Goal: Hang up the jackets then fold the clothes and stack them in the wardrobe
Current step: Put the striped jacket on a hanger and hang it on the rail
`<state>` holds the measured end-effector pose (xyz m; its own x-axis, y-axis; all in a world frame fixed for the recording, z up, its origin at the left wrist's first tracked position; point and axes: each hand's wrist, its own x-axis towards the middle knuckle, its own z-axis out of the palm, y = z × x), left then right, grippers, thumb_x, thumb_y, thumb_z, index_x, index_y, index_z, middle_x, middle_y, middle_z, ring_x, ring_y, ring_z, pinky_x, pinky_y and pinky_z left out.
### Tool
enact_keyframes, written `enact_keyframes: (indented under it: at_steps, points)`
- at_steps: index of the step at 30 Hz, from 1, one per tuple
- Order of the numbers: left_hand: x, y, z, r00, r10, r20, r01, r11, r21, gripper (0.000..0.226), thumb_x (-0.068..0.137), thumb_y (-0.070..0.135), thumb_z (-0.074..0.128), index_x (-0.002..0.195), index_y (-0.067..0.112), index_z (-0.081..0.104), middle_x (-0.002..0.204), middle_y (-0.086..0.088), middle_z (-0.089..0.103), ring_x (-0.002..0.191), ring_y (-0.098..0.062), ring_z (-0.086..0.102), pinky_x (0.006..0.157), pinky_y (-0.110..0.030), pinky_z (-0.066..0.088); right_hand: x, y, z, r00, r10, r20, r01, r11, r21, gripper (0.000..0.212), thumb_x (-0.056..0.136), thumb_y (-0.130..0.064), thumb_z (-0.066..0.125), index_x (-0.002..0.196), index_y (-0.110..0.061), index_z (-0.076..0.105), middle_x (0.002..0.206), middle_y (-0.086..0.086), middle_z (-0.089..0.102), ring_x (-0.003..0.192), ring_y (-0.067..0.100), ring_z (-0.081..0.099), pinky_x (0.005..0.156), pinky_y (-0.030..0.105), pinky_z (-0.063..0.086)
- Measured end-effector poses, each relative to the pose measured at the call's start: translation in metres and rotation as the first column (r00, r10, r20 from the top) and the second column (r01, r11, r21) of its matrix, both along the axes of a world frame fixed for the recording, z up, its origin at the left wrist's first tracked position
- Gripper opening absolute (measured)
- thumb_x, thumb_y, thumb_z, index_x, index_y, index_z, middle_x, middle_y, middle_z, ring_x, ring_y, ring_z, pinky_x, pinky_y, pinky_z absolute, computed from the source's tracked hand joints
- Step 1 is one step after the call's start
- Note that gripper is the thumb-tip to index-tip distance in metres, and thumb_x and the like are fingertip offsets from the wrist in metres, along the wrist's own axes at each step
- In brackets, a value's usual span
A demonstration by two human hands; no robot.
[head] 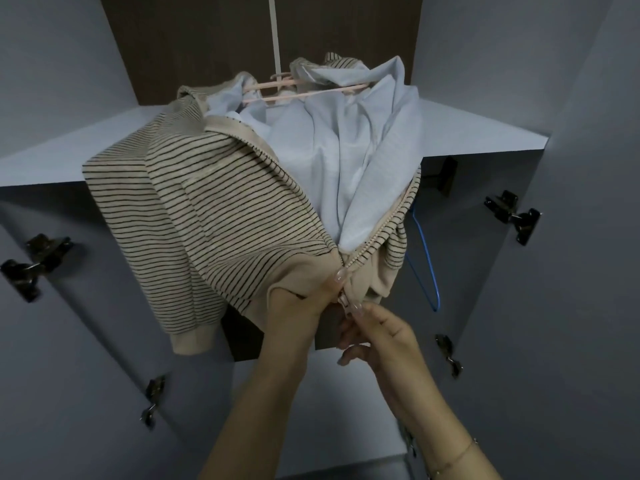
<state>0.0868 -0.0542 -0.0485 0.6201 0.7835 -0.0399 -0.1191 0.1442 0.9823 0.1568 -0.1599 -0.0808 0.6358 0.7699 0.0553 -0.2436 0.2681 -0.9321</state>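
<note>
A beige jacket with thin black stripes (221, 216) hangs on a pink hanger (304, 90) from the wardrobe rail (274, 32). Its pale blue lining (332, 161) shows through the open front. My left hand (304, 303) grips the left bottom hem beside the zipper. My right hand (377, 334) pinches the zipper slider (347, 304) at the bottom of the zipper track (381, 230). The jacket's left sleeve hangs down with its cuff at the lower left.
A blue hanger (426, 261) hangs behind the jacket on the right. A white shelf (52, 157) crosses above the hanging space. Both grey wardrobe doors stand open, with metal hinges (34, 265) on the left door and hinges (516, 213) on the right door.
</note>
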Motion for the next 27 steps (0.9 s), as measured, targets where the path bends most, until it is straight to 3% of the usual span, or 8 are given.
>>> enact_keyframes:
  at_steps: [2, 6, 9, 13, 19, 24, 27]
  points:
    - [0.0, -0.001, -0.003, 1.0, 0.005, -0.011, -0.004, 1.0, 0.016, 0.047, 0.072, 0.041, 0.08, 0.089, -0.003, 0.073, 0.083, -0.018, 0.073, 0.074, -0.028, 0.072, 0.062, -0.03, 0.056, 0.001, 0.005, -0.001, 0.998, -0.044, -0.053, 0.046, 0.998, 0.042, 0.018, 0.078, -0.028, 0.066, 0.079, -0.012, 0.073, 0.067, 0.01, 0.063, 0.056, 0.017, 0.058, 0.052, 0.027, 0.052]
    - [-0.004, 0.001, -0.005, 0.993, -0.119, -0.022, 0.118, 0.992, -0.038, 0.053, 0.069, 0.045, 0.074, 0.096, 0.0, 0.074, 0.094, -0.018, 0.074, 0.087, -0.027, 0.071, 0.08, -0.037, 0.057, 0.005, 0.007, -0.002, 0.989, -0.035, -0.145, 0.052, 0.992, 0.116, 0.013, 0.075, -0.024, 0.07, 0.078, -0.013, 0.075, 0.066, 0.007, 0.061, 0.058, 0.013, 0.057, 0.053, 0.024, 0.05]
    - [-0.012, 0.002, -0.016, 0.997, -0.082, -0.011, 0.082, 0.997, -0.005, 0.027, 0.074, 0.042, 0.071, 0.07, 0.015, 0.077, 0.073, 0.001, 0.074, 0.07, -0.009, 0.07, 0.067, -0.02, 0.053, 0.004, 0.005, -0.002, 0.978, -0.024, -0.205, 0.057, 0.986, 0.156, 0.02, 0.07, -0.024, 0.072, 0.084, -0.011, 0.077, 0.072, 0.009, 0.064, 0.061, 0.014, 0.059, 0.055, 0.023, 0.051]
    - [-0.018, -0.002, -0.028, 0.991, -0.115, 0.063, 0.119, 0.991, -0.057, 0.035, 0.082, 0.031, 0.07, 0.095, 0.0, 0.075, 0.095, -0.015, 0.075, 0.091, -0.023, 0.072, 0.082, -0.028, 0.057, 0.002, 0.0, -0.005, 0.953, -0.045, -0.301, 0.09, 0.986, 0.138, 0.025, 0.067, -0.019, 0.073, 0.087, -0.005, 0.077, 0.09, 0.018, 0.07, 0.078, 0.021, 0.067, 0.066, 0.025, 0.057]
    - [-0.015, -0.013, -0.027, 0.961, -0.083, 0.264, 0.163, 0.94, -0.3, 0.026, 0.071, 0.018, 0.074, 0.088, -0.002, 0.076, 0.1, -0.022, 0.072, 0.088, -0.022, 0.072, 0.074, -0.022, 0.056, -0.003, -0.009, 0.0, 0.943, -0.08, -0.322, 0.135, 0.979, 0.155, 0.018, 0.067, -0.015, 0.072, 0.082, -0.007, 0.077, 0.088, 0.018, 0.073, 0.078, 0.021, 0.071, 0.069, 0.023, 0.058]
    - [-0.01, -0.021, -0.028, 0.965, -0.012, 0.262, 0.087, 0.957, -0.276, 0.031, 0.076, 0.02, 0.071, 0.099, -0.001, 0.073, 0.105, -0.019, 0.072, 0.093, -0.023, 0.072, 0.077, -0.024, 0.056, -0.007, -0.014, 0.002, 0.938, -0.105, -0.33, 0.17, 0.97, 0.173, 0.023, 0.067, -0.015, 0.073, 0.087, -0.002, 0.074, 0.092, 0.02, 0.072, 0.084, 0.024, 0.07, 0.078, 0.025, 0.058]
    - [-0.006, -0.029, -0.029, 0.952, 0.017, 0.305, 0.073, 0.957, -0.282, 0.02, 0.078, 0.018, 0.071, 0.088, 0.003, 0.078, 0.098, -0.016, 0.074, 0.087, -0.019, 0.073, 0.074, -0.021, 0.056, -0.011, -0.015, 0.004, 0.944, -0.14, -0.299, 0.199, 0.964, 0.177, 0.024, 0.069, -0.016, 0.073, 0.087, -0.001, 0.074, 0.09, 0.02, 0.071, 0.085, 0.025, 0.069, 0.081, 0.026, 0.057]
